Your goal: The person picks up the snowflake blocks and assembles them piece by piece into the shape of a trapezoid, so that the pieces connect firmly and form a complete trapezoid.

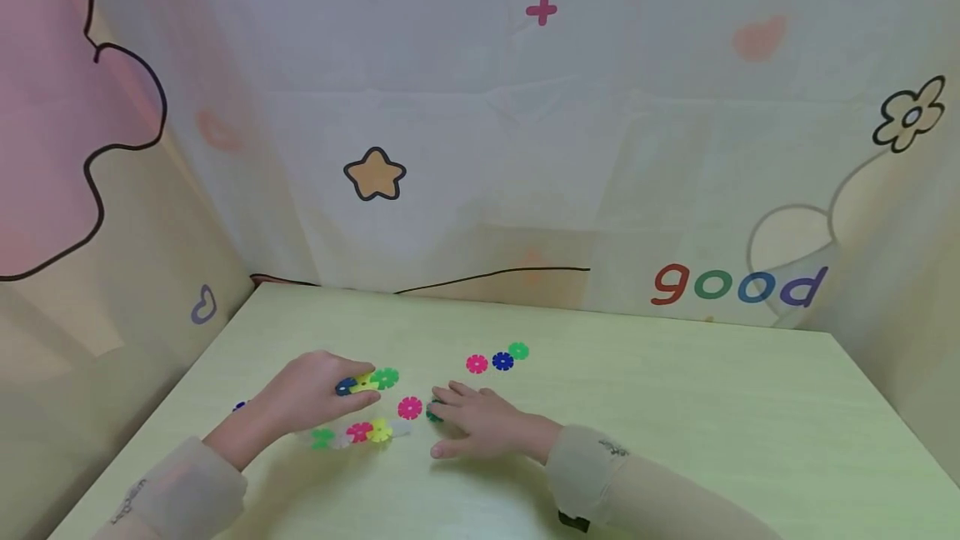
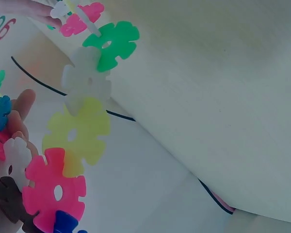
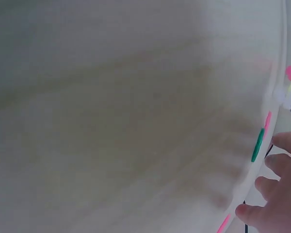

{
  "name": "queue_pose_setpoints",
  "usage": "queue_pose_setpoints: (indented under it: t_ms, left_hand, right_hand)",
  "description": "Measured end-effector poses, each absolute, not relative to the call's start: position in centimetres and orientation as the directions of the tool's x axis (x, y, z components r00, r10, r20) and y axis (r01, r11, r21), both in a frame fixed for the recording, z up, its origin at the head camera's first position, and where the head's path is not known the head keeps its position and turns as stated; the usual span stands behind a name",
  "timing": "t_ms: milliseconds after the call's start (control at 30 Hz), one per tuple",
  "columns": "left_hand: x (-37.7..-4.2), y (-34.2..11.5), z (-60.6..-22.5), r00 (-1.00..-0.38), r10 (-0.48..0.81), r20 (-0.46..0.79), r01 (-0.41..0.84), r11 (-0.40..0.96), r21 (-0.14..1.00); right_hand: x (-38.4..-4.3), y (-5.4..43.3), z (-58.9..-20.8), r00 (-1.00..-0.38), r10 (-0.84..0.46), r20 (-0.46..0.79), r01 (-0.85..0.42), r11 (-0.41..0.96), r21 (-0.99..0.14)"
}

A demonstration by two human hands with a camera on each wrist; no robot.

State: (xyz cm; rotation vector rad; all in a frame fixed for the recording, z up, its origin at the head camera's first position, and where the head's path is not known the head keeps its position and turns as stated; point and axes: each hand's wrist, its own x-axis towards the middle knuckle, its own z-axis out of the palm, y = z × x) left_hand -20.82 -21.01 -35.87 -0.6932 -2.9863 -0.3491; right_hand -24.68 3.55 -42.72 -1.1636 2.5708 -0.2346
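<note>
In the head view my left hand (image 1: 311,394) holds linked plastic snowflake discs, with a blue disc (image 1: 346,387) and a yellow disc (image 1: 365,381) between thumb and fingers. A green disc (image 1: 387,377) sticks out past the fingertips. The left wrist view shows the chain curving round, with a pink disc (image 2: 55,190), a pale yellow disc (image 2: 77,133), a whitish disc (image 2: 88,77) and another green disc (image 2: 117,44). My right hand (image 1: 483,422) has its fingers spread low over the table. Its fingertips overlap a dark green disc (image 1: 434,411), partly hidden.
A loose pink disc (image 1: 409,408) lies between the hands on the pale table (image 1: 712,423). Farther back lie a pink disc (image 1: 477,364), a dark blue disc (image 1: 502,361) and a green disc (image 1: 518,351). A printed cloth (image 1: 450,123) stands behind the table.
</note>
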Motion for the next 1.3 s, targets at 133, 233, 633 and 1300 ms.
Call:
queue_pose_setpoints:
  t_ms: [133,233,633,1300]
  left_hand:
    - [-20.9,-21.2,-35.7,-0.902,0.420,0.096,0.431,0.877,0.211]
    - [-20.9,-21.2,-35.6,-0.906,0.415,0.087,0.423,0.881,0.210]
    - [-21.0,-20.8,-35.7,-0.890,0.447,0.096,0.457,0.863,0.217]
    - [-20.4,-16.6,-35.6,-0.756,0.629,0.184,0.655,0.730,0.196]
  right_hand:
    - [-24.6,2.6,-42.9,-0.600,-0.757,-0.257,-0.724,0.651,-0.228]
    - [-24.6,2.0,-43.1,-0.582,-0.762,-0.284,-0.739,0.641,-0.206]
    - [-24.2,5.3,-43.0,-0.605,-0.720,-0.340,-0.703,0.684,-0.198]
    - [-24.6,14.8,-41.3,-0.726,-0.660,-0.191,-0.566,0.732,-0.379]
